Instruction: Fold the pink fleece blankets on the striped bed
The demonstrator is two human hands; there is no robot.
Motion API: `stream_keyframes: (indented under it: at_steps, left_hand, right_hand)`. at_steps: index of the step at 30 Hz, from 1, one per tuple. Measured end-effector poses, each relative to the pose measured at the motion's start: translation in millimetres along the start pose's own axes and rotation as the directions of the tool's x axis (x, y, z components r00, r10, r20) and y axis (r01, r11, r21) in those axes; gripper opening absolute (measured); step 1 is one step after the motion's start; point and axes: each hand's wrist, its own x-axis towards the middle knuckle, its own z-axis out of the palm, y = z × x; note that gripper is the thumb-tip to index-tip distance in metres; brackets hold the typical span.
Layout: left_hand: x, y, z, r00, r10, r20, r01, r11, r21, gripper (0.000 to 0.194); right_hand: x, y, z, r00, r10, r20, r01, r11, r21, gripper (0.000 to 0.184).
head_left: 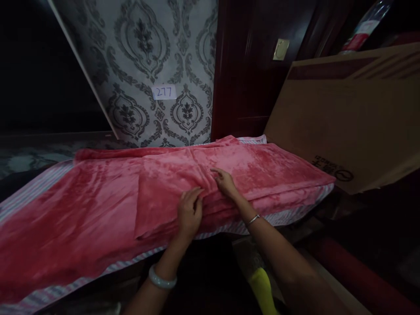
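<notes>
A pink plush blanket (170,170) lies spread along a long surface, with part of it folded over in layers. My left hand (189,214) rests on the folded layer near its front edge, fingers stretched to the right and thumb apart. Just right of it, my right hand (225,181) touches the blanket with its index finger extended; its other fingers are partly hidden. Small creases run through the plush between and behind my hands. Beneath the blanket shows a striped cloth (295,212). A pale bangle (162,278) circles my left wrist, a thin bracelet (254,218) my right.
A large cardboard box (348,113) stands at the right, with a plastic bottle (365,30) behind its top edge. Patterned wallpaper bears a paper label (164,92) reading 277. A dark screen (49,70) is at the left. Something yellow (261,286) is below my right forearm.
</notes>
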Motion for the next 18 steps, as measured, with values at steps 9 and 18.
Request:
stream_keyframes:
  at_steps: [9, 18]
  left_hand:
    - [-18, -6, 16.9, 0.958, 0.055, 0.28, -0.156, 0.922, 0.354, 0.037]
    - [-19, -5, 15.9, 0.972, 0.115, 0.206, -0.183, 0.919, 0.35, 0.035]
  right_hand:
    - [-25, 16, -7, 0.999, 0.053, -0.01, -0.054, 0.997, -0.062, 0.036]
    - [-72, 6, -31, 0.999, -0.025, -0.023, 0.026, 0.999, 0.034, 0.043]
